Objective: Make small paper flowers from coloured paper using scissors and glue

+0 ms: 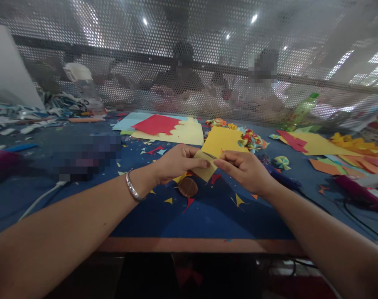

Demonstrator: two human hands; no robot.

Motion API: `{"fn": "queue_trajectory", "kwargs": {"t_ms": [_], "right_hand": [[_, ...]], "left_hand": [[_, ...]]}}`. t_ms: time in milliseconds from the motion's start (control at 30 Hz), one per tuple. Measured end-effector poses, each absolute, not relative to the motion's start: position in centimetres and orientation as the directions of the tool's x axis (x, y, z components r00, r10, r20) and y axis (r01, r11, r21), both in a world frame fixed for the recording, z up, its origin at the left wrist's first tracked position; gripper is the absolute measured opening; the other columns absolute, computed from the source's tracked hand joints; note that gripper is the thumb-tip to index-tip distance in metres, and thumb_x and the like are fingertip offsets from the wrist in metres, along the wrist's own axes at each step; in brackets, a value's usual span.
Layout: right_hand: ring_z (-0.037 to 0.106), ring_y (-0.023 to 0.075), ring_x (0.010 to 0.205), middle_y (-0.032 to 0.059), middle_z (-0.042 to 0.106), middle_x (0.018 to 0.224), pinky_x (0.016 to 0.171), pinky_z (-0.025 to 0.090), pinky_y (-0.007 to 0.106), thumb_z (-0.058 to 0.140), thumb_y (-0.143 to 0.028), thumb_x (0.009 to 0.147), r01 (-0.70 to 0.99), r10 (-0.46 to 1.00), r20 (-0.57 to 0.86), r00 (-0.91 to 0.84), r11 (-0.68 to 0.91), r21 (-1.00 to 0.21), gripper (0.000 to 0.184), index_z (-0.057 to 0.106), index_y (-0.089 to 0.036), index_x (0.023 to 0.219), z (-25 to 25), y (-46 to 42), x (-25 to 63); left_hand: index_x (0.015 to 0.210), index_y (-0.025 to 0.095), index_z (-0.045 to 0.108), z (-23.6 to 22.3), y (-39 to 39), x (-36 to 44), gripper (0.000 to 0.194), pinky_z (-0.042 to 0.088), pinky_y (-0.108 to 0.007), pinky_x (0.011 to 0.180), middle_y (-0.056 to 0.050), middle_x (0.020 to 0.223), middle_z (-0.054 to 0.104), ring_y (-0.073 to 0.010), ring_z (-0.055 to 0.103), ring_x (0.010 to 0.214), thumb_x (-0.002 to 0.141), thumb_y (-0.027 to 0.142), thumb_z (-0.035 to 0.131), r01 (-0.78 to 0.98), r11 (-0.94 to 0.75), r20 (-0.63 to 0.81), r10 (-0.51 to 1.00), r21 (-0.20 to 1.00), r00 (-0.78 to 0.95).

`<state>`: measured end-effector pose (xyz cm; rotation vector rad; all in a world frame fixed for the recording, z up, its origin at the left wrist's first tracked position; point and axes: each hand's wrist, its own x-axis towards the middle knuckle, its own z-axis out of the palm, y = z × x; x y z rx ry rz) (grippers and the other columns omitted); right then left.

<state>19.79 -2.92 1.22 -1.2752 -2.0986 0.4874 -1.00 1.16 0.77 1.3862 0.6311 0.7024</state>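
My left hand [184, 162] is closed on a small piece of pale yellow paper [204, 171], its thumb lying across the front. Close beside it, my right hand [240, 169] is closed at the paper's right edge. From its fingertips a thin, dark, pointed tool [210, 155] lies along the paper's top edge; its exact kind is hidden by the fingers. Under the hands, a round brown disc [188, 187] rests on the blue tabletop [189, 222]. A larger yellow sheet [222, 140] lies just behind the paper.
Red paper [158, 123] and pale sheets lie at the back, near folded paper pieces [253, 140]. Yellow scraps [239, 200] are scattered around. A clear bottle [88, 89] stands left, a green-capped bottle [303, 110] right. Behind is a perforated screen [214, 91]; cables cross both sides.
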Motion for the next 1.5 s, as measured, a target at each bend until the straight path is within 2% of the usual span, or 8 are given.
{"fn": "queue_trajectory", "kwargs": {"t_ms": [733, 967, 1133, 1333, 1500], "right_hand": [[0.032, 0.0096, 0.057, -0.0049, 0.035, 0.059, 0.053, 0.027, 0.025, 0.053, -0.053, 0.091, 0.647, 0.881, 0.327, -0.340, 0.472, -0.598, 0.043, 0.049, -0.019, 0.066, 0.76, -2.84, 19.82], [0.032, 0.0092, 0.056, -0.0053, 0.034, 0.058, 0.053, 0.027, 0.024, 0.052, -0.054, 0.091, 0.659, 0.880, 0.330, -0.342, 0.475, -0.583, 0.044, 0.050, -0.018, 0.065, 0.75, -2.92, 19.72], [0.032, 0.0094, 0.056, -0.0054, 0.033, 0.058, 0.053, 0.027, 0.025, 0.050, -0.055, 0.091, 0.664, 0.880, 0.331, -0.340, 0.474, -0.578, 0.045, 0.049, -0.019, 0.064, 0.84, -2.88, 19.50], [0.036, 0.0097, 0.058, -0.0033, 0.043, 0.062, 0.055, 0.030, 0.026, 0.048, -0.054, 0.093, 0.672, 0.884, 0.305, -0.355, 0.468, -0.574, 0.045, 0.056, -0.017, 0.069, 0.77, -2.87, 19.54], [0.035, 0.0095, 0.058, -0.0042, 0.039, 0.060, 0.055, 0.029, 0.026, 0.049, -0.054, 0.093, 0.667, 0.888, 0.302, -0.348, 0.460, -0.586, 0.046, 0.051, -0.018, 0.065, 0.75, -2.81, 19.62]], "left_hand": [[0.074, 0.016, 0.076, 0.70, 1.14, -0.91, 0.003, 0.051, -0.022, 0.067, -0.002, 0.072, 0.074, -0.0102, 0.066, 0.064, 0.072, 0.017, 0.073, -0.019, 0.059, -0.032, 0.748, 0.998, 0.663], [0.079, 0.014, 0.075, 0.50, 1.10, -0.99, 0.010, 0.051, -0.024, 0.067, -0.003, 0.076, 0.074, -0.0110, 0.066, 0.066, 0.072, 0.019, 0.074, -0.001, 0.085, -0.062, 0.737, 0.996, 0.673], [0.078, 0.014, 0.074, 0.54, 1.06, -0.98, 0.008, 0.050, -0.021, 0.062, -0.001, 0.072, 0.072, -0.0098, 0.065, 0.062, 0.072, 0.019, 0.073, 0.019, 0.097, -0.085, 0.737, 0.995, 0.670], [0.071, 0.013, 0.073, 1.05, 0.64, -0.78, 0.004, 0.050, -0.020, 0.061, -0.001, 0.066, 0.071, -0.0078, 0.062, 0.056, 0.071, 0.011, 0.070, -0.008, 0.165, -0.115, 0.719, 0.986, 0.685], [0.068, 0.014, 0.071, 1.33, 0.46, -0.82, 0.003, 0.048, -0.019, 0.054, 0.001, 0.057, 0.066, -0.0064, 0.056, 0.047, 0.072, 0.013, 0.070, 0.028, 0.157, -0.134, 0.723, 0.987, 0.677]]}}
